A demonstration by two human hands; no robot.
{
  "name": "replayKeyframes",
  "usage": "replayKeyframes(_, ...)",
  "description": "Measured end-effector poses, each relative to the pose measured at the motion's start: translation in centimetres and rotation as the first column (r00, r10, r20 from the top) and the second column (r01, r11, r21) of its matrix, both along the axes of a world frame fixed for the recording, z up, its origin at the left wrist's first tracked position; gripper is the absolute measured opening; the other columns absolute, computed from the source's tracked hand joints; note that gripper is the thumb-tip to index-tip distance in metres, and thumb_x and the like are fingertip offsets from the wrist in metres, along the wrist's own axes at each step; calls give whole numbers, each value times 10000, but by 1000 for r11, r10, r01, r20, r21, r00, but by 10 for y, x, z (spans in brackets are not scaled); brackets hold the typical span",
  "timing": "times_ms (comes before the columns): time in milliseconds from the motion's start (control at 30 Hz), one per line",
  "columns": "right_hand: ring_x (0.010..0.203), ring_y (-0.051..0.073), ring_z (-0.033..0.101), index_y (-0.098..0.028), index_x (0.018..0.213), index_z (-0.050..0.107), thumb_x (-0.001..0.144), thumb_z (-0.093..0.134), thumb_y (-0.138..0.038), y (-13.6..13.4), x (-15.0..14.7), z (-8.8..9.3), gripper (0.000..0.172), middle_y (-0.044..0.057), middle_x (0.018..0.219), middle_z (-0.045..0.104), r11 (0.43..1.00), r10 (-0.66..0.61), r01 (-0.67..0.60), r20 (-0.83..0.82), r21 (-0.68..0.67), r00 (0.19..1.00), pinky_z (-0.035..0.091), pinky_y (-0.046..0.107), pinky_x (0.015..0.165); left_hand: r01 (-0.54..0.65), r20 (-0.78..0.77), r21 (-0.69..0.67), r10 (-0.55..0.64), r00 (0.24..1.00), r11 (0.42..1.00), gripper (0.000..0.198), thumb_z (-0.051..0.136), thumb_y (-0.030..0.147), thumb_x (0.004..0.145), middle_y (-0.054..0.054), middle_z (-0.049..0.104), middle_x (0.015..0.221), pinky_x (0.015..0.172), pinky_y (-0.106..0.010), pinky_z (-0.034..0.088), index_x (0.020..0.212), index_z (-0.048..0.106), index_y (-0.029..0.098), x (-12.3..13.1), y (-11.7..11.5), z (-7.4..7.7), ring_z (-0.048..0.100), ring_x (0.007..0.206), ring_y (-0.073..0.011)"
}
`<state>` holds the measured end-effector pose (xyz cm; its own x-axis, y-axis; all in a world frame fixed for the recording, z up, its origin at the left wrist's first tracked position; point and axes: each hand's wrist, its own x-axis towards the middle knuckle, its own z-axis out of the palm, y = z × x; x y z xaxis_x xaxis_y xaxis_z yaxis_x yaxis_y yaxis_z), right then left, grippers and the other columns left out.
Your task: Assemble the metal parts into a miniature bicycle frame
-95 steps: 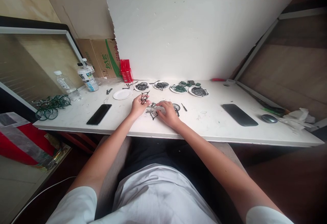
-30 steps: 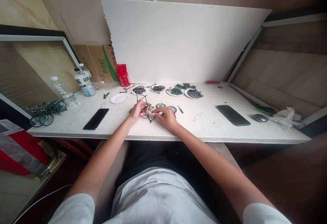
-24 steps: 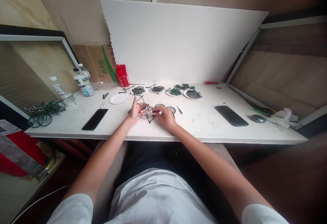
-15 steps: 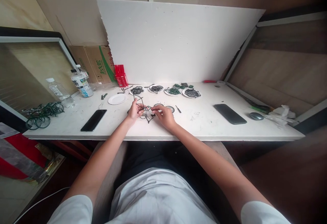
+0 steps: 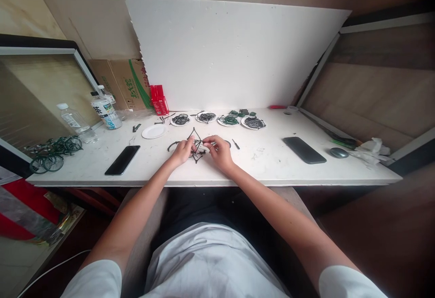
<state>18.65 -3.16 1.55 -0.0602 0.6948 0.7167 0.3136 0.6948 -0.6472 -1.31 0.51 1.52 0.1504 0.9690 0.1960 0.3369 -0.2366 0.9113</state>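
Over the near middle of the white table, my left hand (image 5: 182,151) is closed on the thin dark frame of a model bicycle (image 5: 194,131), whose pointed end sticks up past the fingers. My right hand (image 5: 219,152) pinches at the frame's right side; any small part between its fingertips is too small to make out. Below and between the hands lie more dark bicycle parts (image 5: 196,158). A curved dark piece (image 5: 172,144) rests just left of my left hand. Behind my right hand, small spoked wheels are mostly hidden. A small screwdriver (image 5: 235,144) lies to its right.
White plates with dark and green parts (image 5: 253,122) line the back, beside a bare plate (image 5: 154,131). Left are a phone (image 5: 123,160), bottles (image 5: 106,113) and model bicycles (image 5: 54,153). Right are a dark flat slab (image 5: 304,150), a mouse (image 5: 339,152) and tissue (image 5: 374,151).
The frame has turned in my left hand, from tilting up to the left to pointing up between the hands. My left hand has shifted slightly right, uncovering the curved piece.
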Motion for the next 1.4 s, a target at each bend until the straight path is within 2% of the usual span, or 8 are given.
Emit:
replayKeyframes(233, 879, 218, 715, -233, 1063, 729, 1035, 597, -419, 3, 0, -3, 230, 77, 1060, 775, 996, 59, -64, -81, -66, 995, 583, 337, 693, -4, 16, -6, 4, 1000, 1000, 759, 450, 869, 897, -112, 679, 709, 617, -328, 480, 613, 651, 194, 5, -5, 4, 592, 645, -216)
replayKeyframes(467, 892, 217, 710, -221, 1090, 732, 1021, 612, -438, 3, 0, -2, 257, 85, 1079, 762, 987, 92, -110, -149, -115, 985, 564, 306, 652, -16, -112, 1, 16, 994, 1000, 757, 318, 804, 978, -104, 715, 790, 687, -341, 539, 715, 661, 182, 2, -6, 5, 649, 731, -233)
replayKeyframes(800, 902, 214, 695, -212, 1085, 741, 989, 644, -457, 3, 0, -3, 281, 91, 1080, 761, 981, 89, -115, -164, -154, 982, 552, 294, 648, -1, -136, -35, -4, 991, 999, 729, 294, 753, 999, -134, 732, 880, 752, -334, 571, 742, 659, 177, 5, -11, 7, 679, 837, -244)
replayKeyframes(900, 917, 222, 708, -214, 1127, 749, 941, 698, -489, 5, 0, -3, 335, 94, 1088, 766, 955, 129, -185, -238, -232, 963, 558, 280, 604, 10, -129, -68, -19, 991, 998, 704, 291, 733, 1003, -138, 726, 911, 749, -323, 567, 744, 638, 178, 5, -12, 10, 672, 853, -239)
replayKeyframes(1067, 870, 242, 752, -200, 1062, 776, 822, 823, -516, 8, 2, 1, 399, 88, 955, 789, 863, 226, -365, -380, -348, 897, 551, 276, 561, 27, -97, -131, -40, 995, 991, 662, 330, 731, 990, -132, 712, 911, 719, -311, 543, 767, 611, 174, 4, -10, 12, 655, 830, -225)
replayKeyframes(1200, 854, 253, 775, -201, 982, 764, 794, 855, -537, 6, 1, 3, 396, 75, 867, 789, 853, 230, -389, -418, -349, 879, 531, 263, 538, 61, -28, -229, -70, 997, 972, 630, 357, 712, 986, -118, 717, 897, 641, -279, 496, 830, 622, 162, 5, -11, 14, 644, 765, -202)
replayKeyframes(1400, 901, 267, 799, -205, 999, 753, 777, 875, -558, 4, 1, 6, 435, 73, 898, 798, 828, 248, -431, -456, -359, 855, 541, 252, 535, 53, -68, -165, -65, 996, 985, 706, 309, 739, 997, -117, 731, 852, 680, -291, 511, 754, 632, 160, 5, -12, 14, 659, 784, -209)
